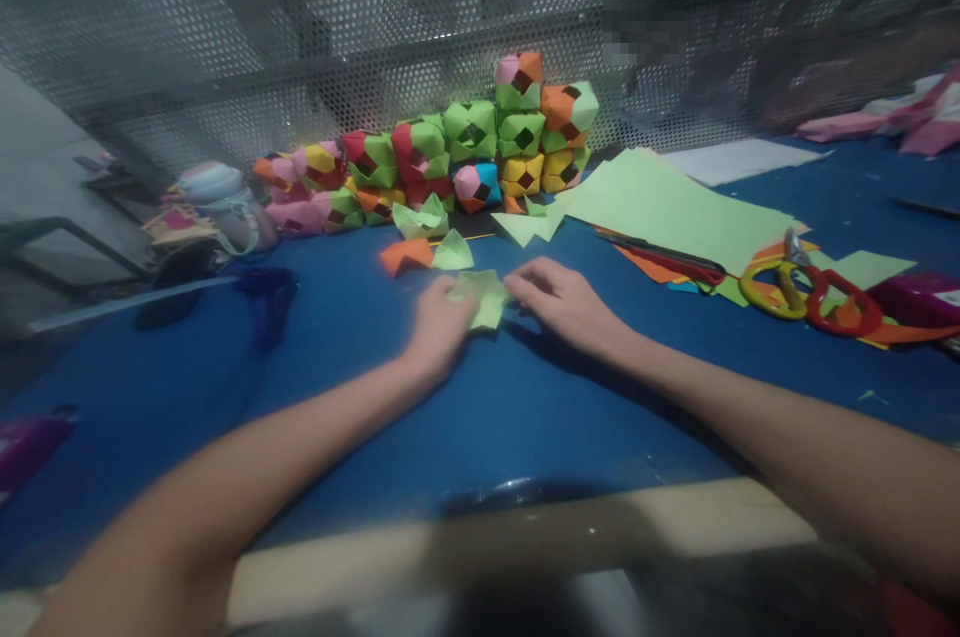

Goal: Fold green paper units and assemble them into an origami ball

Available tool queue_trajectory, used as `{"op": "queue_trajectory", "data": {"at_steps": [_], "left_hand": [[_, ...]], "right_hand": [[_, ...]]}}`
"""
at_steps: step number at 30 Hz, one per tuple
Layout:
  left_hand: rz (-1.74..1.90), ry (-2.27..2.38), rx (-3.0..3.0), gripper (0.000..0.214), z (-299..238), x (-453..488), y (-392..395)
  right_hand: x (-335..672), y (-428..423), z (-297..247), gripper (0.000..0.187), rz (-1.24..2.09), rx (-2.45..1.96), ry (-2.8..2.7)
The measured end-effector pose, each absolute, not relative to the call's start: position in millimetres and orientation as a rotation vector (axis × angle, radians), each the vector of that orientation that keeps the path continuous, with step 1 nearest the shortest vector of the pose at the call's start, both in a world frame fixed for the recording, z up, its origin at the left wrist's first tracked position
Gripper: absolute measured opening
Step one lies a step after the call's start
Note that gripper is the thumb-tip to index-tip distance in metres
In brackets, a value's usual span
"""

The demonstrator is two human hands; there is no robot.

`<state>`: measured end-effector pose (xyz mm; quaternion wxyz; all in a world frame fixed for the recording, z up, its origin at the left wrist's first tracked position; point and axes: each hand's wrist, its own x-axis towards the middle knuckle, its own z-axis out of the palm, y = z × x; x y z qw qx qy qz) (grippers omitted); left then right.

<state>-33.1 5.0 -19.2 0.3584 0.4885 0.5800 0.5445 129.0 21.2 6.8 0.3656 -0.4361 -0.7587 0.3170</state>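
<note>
A light green piece of folded paper (486,300) is held just above the blue tabletop, in the middle of the view. My left hand (444,315) grips its left side, with the thumb lying over the paper. At its right edge, my right hand (559,297) has curled fingers, thumb and forefinger pinched together against the paper's corner. Just beyond my hands lie an orange folded piece (406,257) and a pale green folded piece (453,251). Another pale green folded unit (421,217) stands behind them.
Stacked colourful paper cubes (471,132) line the mesh partition (420,47). At right lie green paper sheets (675,202), yellow-handled scissors (776,285) and red-handled scissors (844,302). A bottle (225,202) stands at left, near a dark blue object (268,302). The table's pale edge (360,557) runs in front.
</note>
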Motion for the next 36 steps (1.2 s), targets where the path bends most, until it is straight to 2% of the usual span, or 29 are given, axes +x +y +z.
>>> {"op": "queue_trajectory", "data": {"at_steps": [6,11,17,25,28,36], "left_hand": [[1.413,1.523,1.285,0.01,-16.4,-30.5,3.4],[1.413,1.401,1.329,0.017,-9.2,-25.2,-1.7],[1.258,1.433,1.438,0.015,-10.2,-28.6,-1.9],[1.384,1.531,1.344,0.009,-13.3,-30.7,0.1],[1.359,1.537,1.361,0.008,-13.0,-30.4,-0.3],[1.233,1.424,1.442,0.022,-8.9,-28.9,-3.3]], "right_hand": [[121.1,22.2,-12.1,0.029,0.583,-1.108,-2.074],[124.3,27.1,-13.5,0.028,0.452,-1.036,-2.106],[130.9,31.8,-9.8,0.025,0.256,-1.009,-2.262],[125.6,25.7,-8.3,0.021,0.52,-1.105,-2.138],[126.2,26.4,-7.5,0.02,0.5,-1.084,-2.097],[130.7,32.0,-5.0,0.017,0.415,-0.948,-2.086]]}}
